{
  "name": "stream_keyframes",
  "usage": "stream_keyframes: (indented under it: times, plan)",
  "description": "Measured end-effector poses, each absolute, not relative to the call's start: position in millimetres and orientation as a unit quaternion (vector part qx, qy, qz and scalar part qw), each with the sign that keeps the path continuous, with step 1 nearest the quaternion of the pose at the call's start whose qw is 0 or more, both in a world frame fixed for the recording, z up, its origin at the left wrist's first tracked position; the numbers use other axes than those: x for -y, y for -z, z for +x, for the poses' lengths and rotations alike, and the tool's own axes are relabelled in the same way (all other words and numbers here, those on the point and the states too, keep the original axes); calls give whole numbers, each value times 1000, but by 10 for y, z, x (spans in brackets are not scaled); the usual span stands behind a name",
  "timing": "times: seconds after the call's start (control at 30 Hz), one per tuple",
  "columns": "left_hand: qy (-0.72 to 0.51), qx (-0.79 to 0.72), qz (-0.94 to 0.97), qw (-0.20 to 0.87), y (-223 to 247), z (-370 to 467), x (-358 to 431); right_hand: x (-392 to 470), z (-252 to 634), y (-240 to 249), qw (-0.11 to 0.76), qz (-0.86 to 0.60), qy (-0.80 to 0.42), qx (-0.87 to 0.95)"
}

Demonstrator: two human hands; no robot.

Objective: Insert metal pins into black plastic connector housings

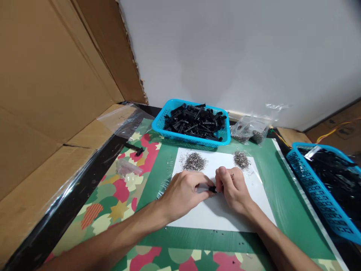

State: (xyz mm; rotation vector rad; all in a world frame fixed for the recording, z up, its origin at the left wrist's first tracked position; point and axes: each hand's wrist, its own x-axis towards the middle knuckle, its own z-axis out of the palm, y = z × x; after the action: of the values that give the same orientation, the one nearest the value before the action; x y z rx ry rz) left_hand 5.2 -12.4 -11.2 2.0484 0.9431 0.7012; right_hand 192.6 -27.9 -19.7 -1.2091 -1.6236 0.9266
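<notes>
Over a white sheet of paper (194,218), my left hand (184,192) pinches a small black plastic part (212,189) between thumb and fingertips. My right hand (234,188) is closed right beside that part, thumb on top of curled fingers. A thin bit of metal shows near its thumb, but what the fingers grip is mostly hidden. Behind my left hand lies a pile of tiny metal pieces (194,162). A smaller metal pile (241,160) sits behind my right hand.
A blue basket (191,140) of black plastic parts stands at the back; another blue basket (318,195) is at the right. Clear bags (248,130) with metal pieces lie by the wall. One black part (137,149) rests at left, near a small plastic bag (129,169). Cardboard (56,75) borders the left.
</notes>
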Motion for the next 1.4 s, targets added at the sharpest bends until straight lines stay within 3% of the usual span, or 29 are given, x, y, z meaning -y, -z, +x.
stream_keyframes:
  times: [0.17,0.37,0.5,0.57,0.67,0.73,0.8,1.03,1.2,1.3,1.4]
  plan:
    - [-276,-449,764,372,77,21,122,167,2304,4,527,-474,-381,593]
    - [-292,-447,727,433,91,-9,111,83,2952,-141,557,-466,-192,660]
    - [-290,-448,722,441,107,-17,108,84,3021,-132,613,-451,-193,619]
    - [-296,-451,722,433,110,-18,105,94,2957,-128,560,-459,-277,632]
    - [-295,-457,724,424,101,-18,101,116,2803,-141,367,-507,-392,674]
    - [-292,-459,728,418,90,-21,101,124,2700,-159,265,-525,-410,697]
    - [-295,-454,737,405,87,-29,103,122,2622,-170,219,-521,-424,708]
    - [-316,-397,798,324,174,-71,96,143,2701,-267,234,-496,-499,671]
    - [-340,-334,849,229,169,-31,104,343,3371,-635,303,-644,-319,626]
    - [-317,-293,878,206,146,-18,112,479,4005,-812,278,-738,-178,588]
    - [-293,-265,900,186,169,-30,117,546,4563,-855,252,-777,-150,556]
